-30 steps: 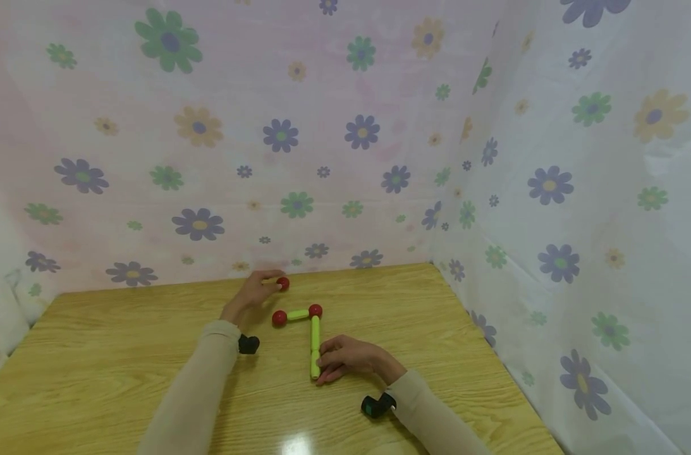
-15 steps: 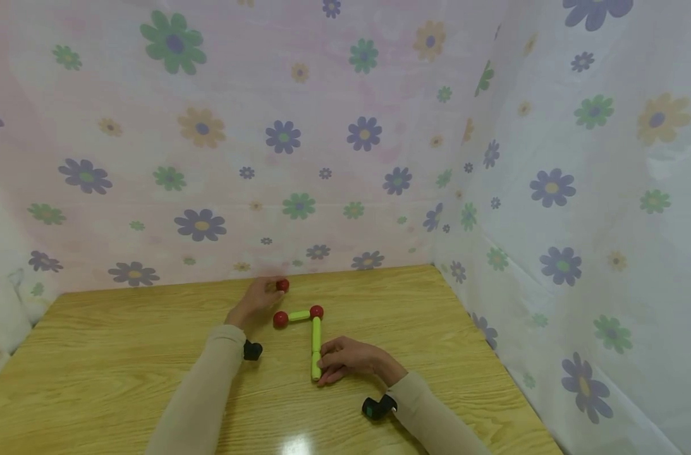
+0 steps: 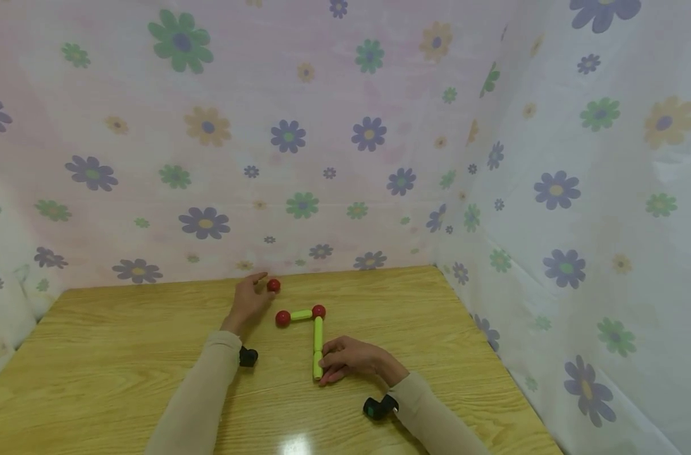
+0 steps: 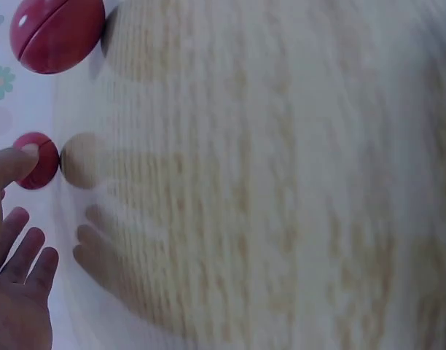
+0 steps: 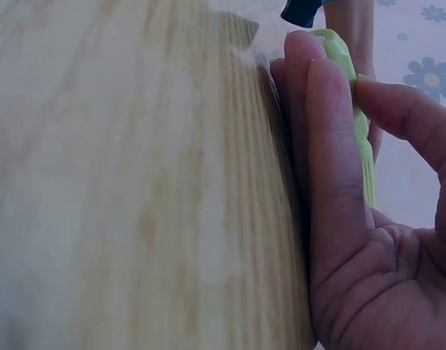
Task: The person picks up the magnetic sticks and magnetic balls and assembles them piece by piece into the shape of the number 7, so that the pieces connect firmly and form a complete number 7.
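My left hand (image 3: 247, 302) is at the back of the table, thumb and index finger spread beside a loose red ball (image 3: 274, 285). In the left wrist view, the thumb overlaps this ball (image 4: 47, 169) and the other fingers extend loosely. My right hand (image 3: 353, 356) pinches the lower yellow-green stick (image 3: 317, 368) between thumb and fingers; the right wrist view shows its end (image 5: 339, 55) above the fingertips. That stick lines up with an upper stick (image 3: 318, 333), which meets a red corner ball (image 3: 319, 311). From there a short stick (image 3: 301, 315) leads to another red ball (image 3: 283, 318).
The wood-grain table (image 3: 123, 379) ends at a flower-print sheet (image 3: 322, 126) at the back, with another sheet (image 3: 607, 253) on the right. A black wrist camera (image 3: 248, 356) sits under the left cuff, another (image 3: 380, 407) by the right cuff.
The loose red ball has shifted a little left along the back edge, and the left hand with it, its fingers now more spread. The right hand and the joined sticks stay in place.
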